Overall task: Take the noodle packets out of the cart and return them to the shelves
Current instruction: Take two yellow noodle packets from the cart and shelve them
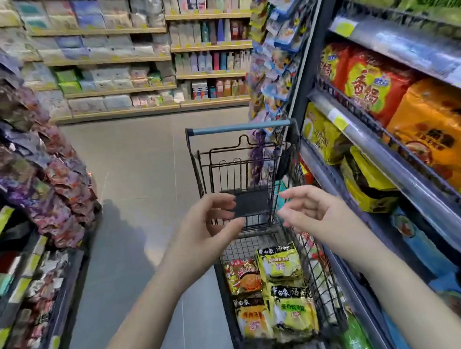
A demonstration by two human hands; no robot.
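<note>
supermarket aisle; both hands (213, 224) (311, 210) were open, empty. crinkly yellow-green noodle packets (279, 263) in black wire cart (321, 271) at 6 o'clock looked light, soft; pinch edges.

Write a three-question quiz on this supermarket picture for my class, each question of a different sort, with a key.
1. True or false: the left hand is holding a noodle packet.
2. How many noodle packets show in the cart?
3. The shelves of noodle multipacks stand on which side of the cart? A) left B) right

Key:
1. False; both it and the right hand are empty.
2. Four: a red packet, an orange packet and two yellow-green packets.
3. B
</note>
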